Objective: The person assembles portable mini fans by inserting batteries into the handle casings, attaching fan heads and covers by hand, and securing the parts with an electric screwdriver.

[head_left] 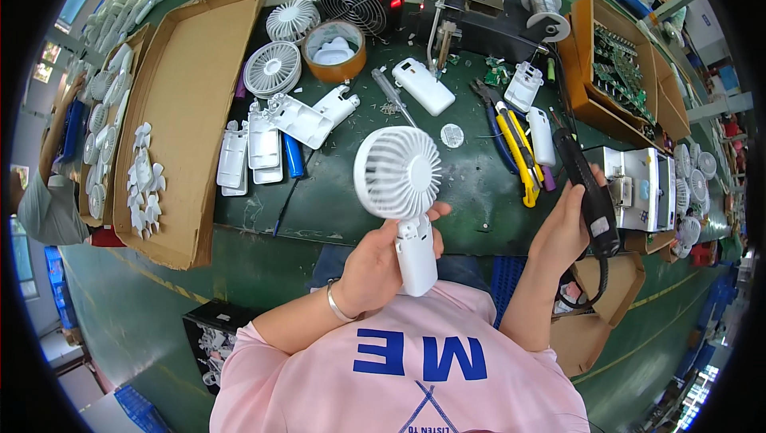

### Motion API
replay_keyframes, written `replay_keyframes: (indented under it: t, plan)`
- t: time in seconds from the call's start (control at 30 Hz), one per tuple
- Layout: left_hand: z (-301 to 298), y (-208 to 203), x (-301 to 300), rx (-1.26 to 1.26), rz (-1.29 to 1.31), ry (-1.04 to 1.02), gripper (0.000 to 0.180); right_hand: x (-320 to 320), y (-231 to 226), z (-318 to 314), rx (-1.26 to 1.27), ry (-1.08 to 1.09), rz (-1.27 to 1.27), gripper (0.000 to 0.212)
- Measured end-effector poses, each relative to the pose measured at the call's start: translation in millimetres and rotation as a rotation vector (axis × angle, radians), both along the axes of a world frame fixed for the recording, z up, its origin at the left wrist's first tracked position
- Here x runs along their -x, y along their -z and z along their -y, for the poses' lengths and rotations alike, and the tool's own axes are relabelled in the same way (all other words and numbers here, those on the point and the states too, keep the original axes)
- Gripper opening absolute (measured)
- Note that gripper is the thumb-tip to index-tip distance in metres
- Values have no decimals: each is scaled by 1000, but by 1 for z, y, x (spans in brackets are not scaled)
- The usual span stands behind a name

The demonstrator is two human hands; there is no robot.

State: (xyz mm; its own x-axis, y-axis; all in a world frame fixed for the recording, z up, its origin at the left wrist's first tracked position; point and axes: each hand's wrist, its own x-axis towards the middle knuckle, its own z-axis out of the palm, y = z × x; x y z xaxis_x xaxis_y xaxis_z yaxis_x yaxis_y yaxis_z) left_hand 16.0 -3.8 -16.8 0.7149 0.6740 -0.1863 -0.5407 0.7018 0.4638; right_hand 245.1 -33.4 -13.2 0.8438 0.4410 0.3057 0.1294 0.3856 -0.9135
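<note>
The left hand point(375, 261) is closed around the handle of a small white plastic handheld fan point(401, 194), holding it upright over the near edge of the dark green workbench point(471, 202) — round grille up, handle pointing down toward the person's chest. The right hand point(568, 226) grips a black corded power screwdriver point(589, 194), its long body running near-parallel to the fan's handle. The two are apart — the tool lies to the fan's right, at about the same height.

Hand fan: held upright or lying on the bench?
Upright. The left hand grips the fan by its handle, round grille head on top, clear of the bench.
</note>
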Motion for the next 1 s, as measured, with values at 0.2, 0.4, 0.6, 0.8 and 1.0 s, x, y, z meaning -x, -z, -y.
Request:
replay_keyframes:
  t: [0.2,0.4,0.6,0.8,1.0]
  plan:
    - [-3,1,7,-52,-113,5,56,-18,9,23,8,-512,-659,46]
    - [-6,6,-9,-68,-82,-137,60,32,-9,10,586,-403,150,23]
    - [1,9,-6,27,-69,-202,39,83,-27,-8,642,-565,1178,51]
    - [0,1,-11,141,-196,-242,26,90,-29,-9,736,-607,1431,44]
    - [0,4,-17,130,-264,-309,23,90,-29,-8,819,-634,1476,48]
